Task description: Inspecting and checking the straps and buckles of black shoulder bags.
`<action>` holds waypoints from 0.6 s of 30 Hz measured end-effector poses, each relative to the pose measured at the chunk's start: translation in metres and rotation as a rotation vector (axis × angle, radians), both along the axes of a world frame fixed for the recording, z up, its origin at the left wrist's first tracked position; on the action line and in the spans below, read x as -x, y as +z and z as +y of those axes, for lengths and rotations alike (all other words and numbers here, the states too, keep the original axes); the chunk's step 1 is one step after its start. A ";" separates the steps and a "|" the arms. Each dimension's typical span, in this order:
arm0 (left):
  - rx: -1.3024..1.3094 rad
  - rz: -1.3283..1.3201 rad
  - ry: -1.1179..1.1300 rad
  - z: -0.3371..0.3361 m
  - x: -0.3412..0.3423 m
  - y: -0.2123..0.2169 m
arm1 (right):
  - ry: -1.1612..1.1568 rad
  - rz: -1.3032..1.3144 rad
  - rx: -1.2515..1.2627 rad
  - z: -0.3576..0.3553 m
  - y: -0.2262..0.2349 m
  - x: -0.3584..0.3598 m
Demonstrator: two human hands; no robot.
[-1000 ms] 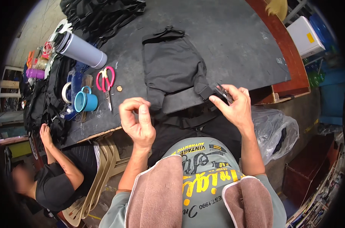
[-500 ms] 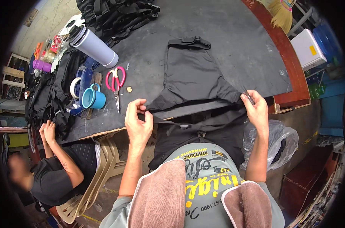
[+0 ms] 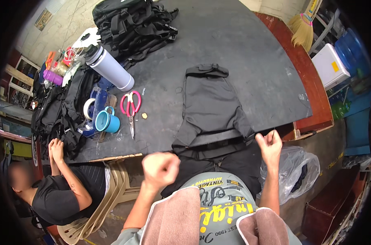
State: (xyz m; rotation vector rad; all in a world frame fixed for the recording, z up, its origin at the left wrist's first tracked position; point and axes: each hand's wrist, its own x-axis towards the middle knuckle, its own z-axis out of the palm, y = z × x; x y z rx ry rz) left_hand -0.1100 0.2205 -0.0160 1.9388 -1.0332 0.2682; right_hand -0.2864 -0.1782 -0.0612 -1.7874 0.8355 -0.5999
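Note:
A black fabric bag piece lies on the dark table, with a buckled strap across its far end. Its near part, with an open slot, overhangs the table edge toward my lap. My right hand is closed in a pinch beside the piece's right corner; what sits between the fingers is too small to make out. My left hand is curled like a loose fist, smeared by motion, just nearer than the left corner. Whatever it may hold is hidden.
Pink-handled scissors, a blue mug, a tape roll and a lavender bottle stand or lie to the left. Black bags are piled at the back. A seated person is at the left; a plastic bag is at the right.
My left hand has come nearer to me and curled up, leaving the left corner. My right hand has lowered slightly. The bag piece appears nearer in view, partly because the view shifted.

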 end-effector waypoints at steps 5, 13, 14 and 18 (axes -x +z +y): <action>-0.501 0.127 -0.204 -0.019 0.037 -0.037 | 0.248 -0.312 -0.135 0.032 -0.028 -0.002; -0.462 0.237 -0.472 -0.048 0.017 0.000 | 0.527 -0.688 -0.840 0.036 0.039 -0.023; -0.397 0.422 -0.616 -0.050 0.013 0.018 | 0.545 -0.775 -0.924 0.034 0.052 -0.032; 0.316 0.699 -0.253 -0.101 -0.036 0.078 | 0.432 -0.830 -0.690 0.018 0.086 -0.085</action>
